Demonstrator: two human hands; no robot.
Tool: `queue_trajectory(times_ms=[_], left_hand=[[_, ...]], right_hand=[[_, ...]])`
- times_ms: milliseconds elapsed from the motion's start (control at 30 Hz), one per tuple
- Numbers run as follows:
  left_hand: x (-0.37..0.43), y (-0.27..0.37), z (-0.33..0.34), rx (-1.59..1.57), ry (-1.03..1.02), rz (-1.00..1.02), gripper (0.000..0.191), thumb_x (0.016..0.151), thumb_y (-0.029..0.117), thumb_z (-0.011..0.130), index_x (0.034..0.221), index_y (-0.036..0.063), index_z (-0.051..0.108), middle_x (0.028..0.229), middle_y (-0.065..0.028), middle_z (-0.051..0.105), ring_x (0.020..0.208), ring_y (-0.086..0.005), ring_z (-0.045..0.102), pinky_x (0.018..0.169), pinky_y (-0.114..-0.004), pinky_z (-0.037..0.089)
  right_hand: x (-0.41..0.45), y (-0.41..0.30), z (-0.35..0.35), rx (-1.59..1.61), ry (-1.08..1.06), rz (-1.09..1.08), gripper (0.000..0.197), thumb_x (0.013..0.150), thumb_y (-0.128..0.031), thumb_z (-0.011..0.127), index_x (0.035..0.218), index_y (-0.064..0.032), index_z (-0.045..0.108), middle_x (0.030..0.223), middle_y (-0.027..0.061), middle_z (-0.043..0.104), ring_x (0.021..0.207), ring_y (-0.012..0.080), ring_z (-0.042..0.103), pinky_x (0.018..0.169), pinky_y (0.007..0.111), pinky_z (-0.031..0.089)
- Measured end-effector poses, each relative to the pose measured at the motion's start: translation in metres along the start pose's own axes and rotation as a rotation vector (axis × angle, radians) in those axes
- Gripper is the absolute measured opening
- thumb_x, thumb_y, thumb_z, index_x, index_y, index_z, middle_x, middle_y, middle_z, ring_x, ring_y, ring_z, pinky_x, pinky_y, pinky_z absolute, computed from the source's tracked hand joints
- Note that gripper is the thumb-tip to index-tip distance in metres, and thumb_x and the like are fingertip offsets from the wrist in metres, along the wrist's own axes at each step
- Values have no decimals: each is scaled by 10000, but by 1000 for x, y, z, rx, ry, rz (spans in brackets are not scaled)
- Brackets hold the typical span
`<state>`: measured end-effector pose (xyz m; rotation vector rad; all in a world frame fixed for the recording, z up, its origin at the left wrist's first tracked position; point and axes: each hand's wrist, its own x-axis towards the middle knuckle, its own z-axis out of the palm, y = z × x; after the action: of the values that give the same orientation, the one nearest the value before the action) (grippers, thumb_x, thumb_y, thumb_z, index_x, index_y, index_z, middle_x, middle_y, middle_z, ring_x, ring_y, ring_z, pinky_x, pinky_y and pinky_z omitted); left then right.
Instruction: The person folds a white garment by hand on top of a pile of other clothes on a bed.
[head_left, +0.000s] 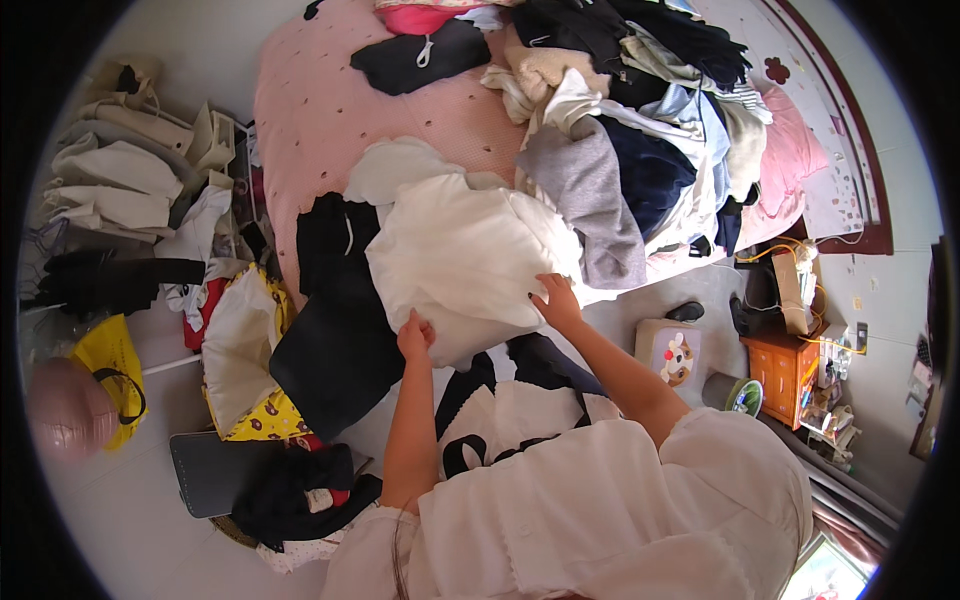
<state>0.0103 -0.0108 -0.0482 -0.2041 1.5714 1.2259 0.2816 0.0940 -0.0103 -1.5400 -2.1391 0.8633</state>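
A white cloth garment (457, 247) lies spread at the near edge of the bed, its lower edge lifted towards me. My left hand (415, 336) pinches that edge at its left corner. At the right side, my right hand (556, 302) grips the fabric, with fingers over the cloth. Black trousers (337, 322) with a pale drawstring hang off the bed to the left of the white garment. Another white piece (397, 165) lies just behind it. A grey garment (585, 187) drapes over the bed edge on the right.
A large heap of clothes (667, 135) covers the right of the pink bed (315, 112); folded black clothing (427, 60) lies farther back. To my left are a yellow patterned bag (247, 352), a clothes rack (169, 366) and dark clothes (300, 495). A dog-print stool (667, 352) and bin (735, 394) stand right.
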Motion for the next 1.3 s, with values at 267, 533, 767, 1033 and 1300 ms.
queue_trajectory(times_ms=[267, 533, 767, 1033, 1300], left_hand=[[32, 26, -10, -638, 33, -3, 241, 794, 308, 467, 853, 75, 486, 803, -32, 510, 745, -161, 487, 683, -312, 418], [21, 42, -1, -551, 76, 62, 322, 795, 286, 451, 1007, 44, 452, 1020, -76, 484, 955, -221, 458, 792, -364, 387], [3, 49, 28, -630, -32, -157, 323, 770, 270, 497, 1030, 83, 456, 1046, -61, 483, 962, -213, 454, 819, -370, 365], [13, 43, 13, -504, 41, -17, 355, 746, 267, 529, 1011, 44, 456, 1027, -101, 478, 934, -233, 461, 792, -367, 371], [-2, 79, 52, 1283, 1, 1453, 282, 673, 91, 551, 933, 17, 473, 912, -126, 498, 895, -276, 457, 770, -363, 355]], right_hand=[[26, -8, 8, -147, -181, 62, 136, 730, -144, 482, 831, -53, 472, 770, 106, 535, 764, 276, 507, 661, 376, 385], [13, -4, -13, 2, -263, 291, 263, 698, -260, 544, 818, -56, 429, 673, 104, 534, 699, 280, 526, 656, 383, 380], [-63, 98, 35, 3, 43, 563, 735, 567, -288, 661, 1140, -24, 284, 1012, 116, 441, 1006, 290, 374, 828, 376, 316], [-60, 106, 52, 1034, 50, 1074, 260, 675, -221, 521, 887, -73, 500, 842, 39, 462, 809, 149, 410, 723, 295, 331], [-59, 80, 17, 1217, 155, 1149, 203, 717, -175, 487, 882, -57, 495, 751, 39, 495, 694, 169, 489, 595, 249, 400]])
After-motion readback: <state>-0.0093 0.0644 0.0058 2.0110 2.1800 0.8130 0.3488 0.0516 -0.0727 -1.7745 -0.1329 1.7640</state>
